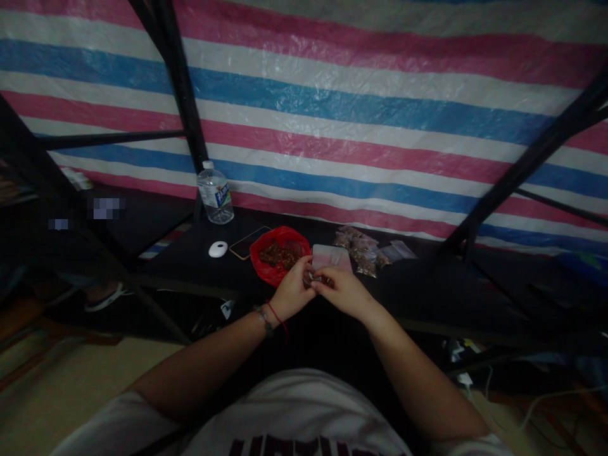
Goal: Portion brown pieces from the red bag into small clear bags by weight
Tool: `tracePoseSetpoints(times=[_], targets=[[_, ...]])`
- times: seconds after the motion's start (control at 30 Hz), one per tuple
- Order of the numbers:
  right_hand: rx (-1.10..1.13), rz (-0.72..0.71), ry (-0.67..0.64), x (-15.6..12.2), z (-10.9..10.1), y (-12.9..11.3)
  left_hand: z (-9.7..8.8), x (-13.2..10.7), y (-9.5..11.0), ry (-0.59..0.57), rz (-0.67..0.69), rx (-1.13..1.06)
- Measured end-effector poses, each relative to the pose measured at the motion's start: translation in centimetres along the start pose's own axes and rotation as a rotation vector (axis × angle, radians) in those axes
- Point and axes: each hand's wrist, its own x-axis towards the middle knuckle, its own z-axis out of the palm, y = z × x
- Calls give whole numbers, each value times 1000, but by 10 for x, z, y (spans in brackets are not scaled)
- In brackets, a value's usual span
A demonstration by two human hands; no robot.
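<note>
My left hand (291, 289) and my right hand (342, 290) meet at the table's front, fingers closed on a small clear plastic bag (311, 277). Brownish bits seem to show through it, partly hidden by the fingers. Just left of the hands, a red plastic bag (266, 273) lies spread like a bowl, holding a heap of small brown pieces (278, 253). Behind my fingers is a pale translucent tray or box (327, 254). Several filled small zip bags (365, 261) are piled to its right, beside flat, clear zip bags (400, 251).
A phone (247, 243), a white oval case (218, 249) and a clear plastic bottle (216, 195) stand or lie left on the black table (427, 285). Dark metal posts (183, 95) frame it. A striped plastic sheet (342, 114) hangs behind.
</note>
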Motion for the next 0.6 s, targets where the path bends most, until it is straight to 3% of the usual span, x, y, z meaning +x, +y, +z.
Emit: tracePoseSetpoints(times=[0.27,0.43,0.6], targets=[[-31,-62,-116,-10,3,8,2,-8,7,-135,52,39],[12,-23,18,-9,-14,14,-2,-4,5,-154,-44,-333],[98,-3,85,-9,-24,17,-7,1,0,-355,-232,-595]])
